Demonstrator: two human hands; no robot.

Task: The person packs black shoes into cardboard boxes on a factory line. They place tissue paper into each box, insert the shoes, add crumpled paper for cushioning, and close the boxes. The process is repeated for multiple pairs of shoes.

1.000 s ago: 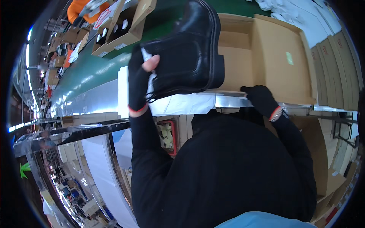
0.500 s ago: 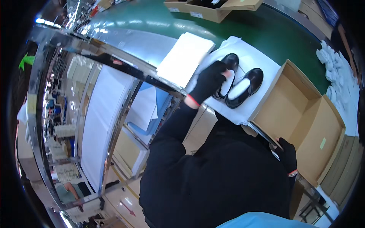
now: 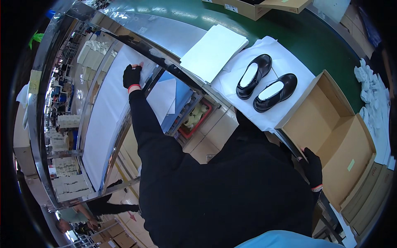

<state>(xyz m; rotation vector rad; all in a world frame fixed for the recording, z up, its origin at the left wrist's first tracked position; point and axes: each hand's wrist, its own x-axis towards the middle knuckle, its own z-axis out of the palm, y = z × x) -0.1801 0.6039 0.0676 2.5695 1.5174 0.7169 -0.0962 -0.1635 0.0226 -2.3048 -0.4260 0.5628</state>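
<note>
My left hand [image 3: 132, 77], in a black fingerless glove, lies on a stack of large white paper sheets [image 3: 108, 111] on the rack at left. Its thumb and fingertips are apart on the paper. A pair of black shoes, the left one [image 3: 263, 65] and the right one [image 3: 291, 82], lies on white wrapping paper [image 3: 269, 45]. White insoles or filling show inside both. My right hand [image 3: 312, 168], gloved too, is closed at the near edge of an open brown shoe box [image 3: 314, 109]; its fingertips are partly hidden there.
A pile of white sheets [image 3: 213, 51] lies left of the shoes. Metal rack posts [image 3: 165, 62] stand between table and shelf. Other cartons [image 3: 248, 9] sit on the green table [image 3: 182, 25]. Crumpled white paper [image 3: 368, 91] is at right. A person [image 3: 76, 215] is at lower left.
My left hand has left the shoe and moved left to the white sheets on the rack. The right hand has stayed at the box edge.
</note>
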